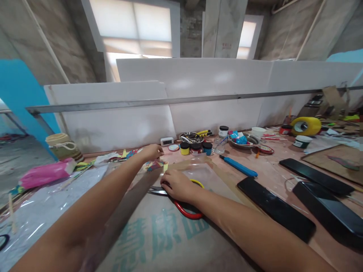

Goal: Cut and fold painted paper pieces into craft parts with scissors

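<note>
Scissors (pixel 188 215) with one red and one yellow handle lie on the plastic-covered board (pixel 159 241) printed with green characters. My right hand (pixel 178 186) covers their pivot, its fingers curled around the middle; the blades stick out to the left. Farther back, my left hand (pixel 152 152) has its fingers bent down and together near the table's rear edge; anything between its fingertips is hidden. Between the hands lies a small multicoloured piece (pixel 154 165) with red, blue and yellow parts.
Small paint jars (pixel 185 148), a metal bowl (pixel 244 140) and a white timer (pixel 167 141) stand at the back. On the right lie a blue cutter (pixel 239 166), black phones (pixel 276 207) and yellow tape (pixel 306 125). A pink packet (pixel 47 173) is at the left.
</note>
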A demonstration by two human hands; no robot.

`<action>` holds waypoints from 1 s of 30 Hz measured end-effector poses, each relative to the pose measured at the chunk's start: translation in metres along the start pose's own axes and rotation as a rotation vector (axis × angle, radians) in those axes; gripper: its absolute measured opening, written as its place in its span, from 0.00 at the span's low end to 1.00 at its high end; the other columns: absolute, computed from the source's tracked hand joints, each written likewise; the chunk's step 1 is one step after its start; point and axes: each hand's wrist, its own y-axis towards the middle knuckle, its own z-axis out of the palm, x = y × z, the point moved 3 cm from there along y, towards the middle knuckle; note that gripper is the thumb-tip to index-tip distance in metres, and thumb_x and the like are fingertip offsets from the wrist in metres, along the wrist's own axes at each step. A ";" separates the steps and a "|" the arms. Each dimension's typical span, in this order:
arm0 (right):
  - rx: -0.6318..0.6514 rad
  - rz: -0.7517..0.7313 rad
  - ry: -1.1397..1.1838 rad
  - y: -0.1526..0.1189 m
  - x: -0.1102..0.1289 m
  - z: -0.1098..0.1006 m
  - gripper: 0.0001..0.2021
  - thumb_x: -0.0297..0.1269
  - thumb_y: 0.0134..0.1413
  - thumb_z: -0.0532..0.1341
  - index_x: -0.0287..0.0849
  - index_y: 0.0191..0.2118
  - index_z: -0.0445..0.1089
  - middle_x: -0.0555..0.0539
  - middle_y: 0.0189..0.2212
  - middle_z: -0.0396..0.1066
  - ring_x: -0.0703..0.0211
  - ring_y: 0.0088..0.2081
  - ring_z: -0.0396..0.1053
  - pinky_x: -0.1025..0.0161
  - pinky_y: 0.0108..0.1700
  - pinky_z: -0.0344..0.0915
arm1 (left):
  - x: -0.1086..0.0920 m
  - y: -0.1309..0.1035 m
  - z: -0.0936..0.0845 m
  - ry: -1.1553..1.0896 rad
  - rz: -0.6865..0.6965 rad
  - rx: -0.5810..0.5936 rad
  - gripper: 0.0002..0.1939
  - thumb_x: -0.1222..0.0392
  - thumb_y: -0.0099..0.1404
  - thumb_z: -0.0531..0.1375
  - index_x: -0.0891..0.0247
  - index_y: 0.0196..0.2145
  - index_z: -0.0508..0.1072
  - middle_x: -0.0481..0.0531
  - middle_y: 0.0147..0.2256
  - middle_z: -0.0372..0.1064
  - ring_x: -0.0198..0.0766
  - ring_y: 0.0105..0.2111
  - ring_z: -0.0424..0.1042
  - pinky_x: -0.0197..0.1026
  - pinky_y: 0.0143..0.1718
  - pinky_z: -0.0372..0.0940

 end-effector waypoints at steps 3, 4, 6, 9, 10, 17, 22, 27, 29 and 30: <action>-0.002 0.003 0.005 0.000 0.001 -0.001 0.06 0.28 0.63 0.61 0.38 0.40 0.77 0.42 0.39 0.75 0.54 0.41 0.70 0.62 0.42 0.63 | -0.002 0.002 0.005 0.043 0.071 0.122 0.17 0.54 0.72 0.61 0.63 0.54 0.72 0.57 0.54 0.70 0.46 0.49 0.73 0.52 0.48 0.72; -0.003 0.006 0.005 0.000 0.002 -0.001 0.06 0.27 0.62 0.61 0.38 0.40 0.77 0.42 0.39 0.75 0.54 0.41 0.70 0.62 0.42 0.63 | -0.003 0.003 0.008 0.059 0.090 0.151 0.17 0.54 0.72 0.61 0.62 0.54 0.71 0.57 0.55 0.70 0.47 0.49 0.73 0.53 0.49 0.72; -0.003 0.010 0.004 0.000 0.002 -0.001 0.06 0.28 0.62 0.61 0.38 0.40 0.76 0.42 0.40 0.75 0.54 0.41 0.70 0.61 0.42 0.63 | -0.005 0.003 0.014 0.095 0.112 0.198 0.17 0.54 0.72 0.61 0.62 0.55 0.71 0.58 0.55 0.69 0.47 0.49 0.73 0.53 0.49 0.72; -0.004 0.017 -0.002 0.000 0.002 -0.001 0.06 0.28 0.63 0.61 0.39 0.40 0.76 0.42 0.40 0.75 0.54 0.42 0.70 0.61 0.43 0.63 | -0.009 0.003 0.021 0.132 0.133 0.252 0.18 0.54 0.72 0.61 0.62 0.56 0.70 0.58 0.55 0.69 0.47 0.50 0.73 0.54 0.50 0.72; -0.002 0.017 -0.003 0.000 0.001 -0.001 0.06 0.29 0.63 0.61 0.39 0.40 0.76 0.42 0.40 0.75 0.54 0.42 0.70 0.61 0.43 0.63 | -0.010 0.002 0.022 0.138 0.140 0.265 0.18 0.54 0.72 0.61 0.62 0.56 0.70 0.58 0.55 0.69 0.47 0.50 0.73 0.54 0.50 0.72; -0.003 0.009 -0.001 0.001 -0.001 0.003 0.05 0.28 0.63 0.61 0.38 0.40 0.76 0.42 0.39 0.75 0.55 0.42 0.69 0.61 0.43 0.63 | -0.015 -0.009 0.022 0.131 0.127 0.276 0.18 0.54 0.72 0.61 0.64 0.55 0.71 0.57 0.53 0.70 0.46 0.48 0.74 0.53 0.48 0.73; -0.013 -0.012 -0.007 0.000 -0.001 0.002 0.05 0.28 0.63 0.61 0.37 0.39 0.76 0.42 0.39 0.75 0.54 0.41 0.69 0.61 0.43 0.63 | -0.020 -0.015 0.018 0.107 0.076 0.021 0.17 0.54 0.72 0.61 0.63 0.54 0.71 0.58 0.53 0.70 0.46 0.48 0.74 0.53 0.48 0.73; -0.020 -0.020 -0.009 0.000 -0.001 0.001 0.06 0.29 0.63 0.61 0.37 0.38 0.77 0.41 0.38 0.75 0.54 0.41 0.69 0.61 0.43 0.63 | -0.010 -0.041 -0.039 0.026 -0.076 -0.476 0.16 0.52 0.72 0.60 0.64 0.52 0.72 0.57 0.50 0.72 0.44 0.45 0.74 0.51 0.46 0.72; -0.019 -0.014 -0.007 0.000 -0.001 0.001 0.06 0.29 0.63 0.61 0.38 0.38 0.77 0.42 0.38 0.76 0.54 0.41 0.69 0.61 0.43 0.63 | -0.002 -0.064 -0.070 -0.007 -0.128 -0.680 0.17 0.49 0.74 0.56 0.65 0.51 0.72 0.55 0.44 0.73 0.43 0.41 0.74 0.49 0.44 0.70; -0.017 -0.010 -0.005 0.001 -0.001 0.001 0.05 0.29 0.62 0.62 0.38 0.37 0.77 0.42 0.38 0.76 0.53 0.41 0.69 0.61 0.43 0.63 | 0.002 -0.078 -0.082 -0.025 -0.138 -0.753 0.18 0.47 0.74 0.54 0.64 0.49 0.72 0.55 0.40 0.74 0.43 0.40 0.74 0.45 0.42 0.68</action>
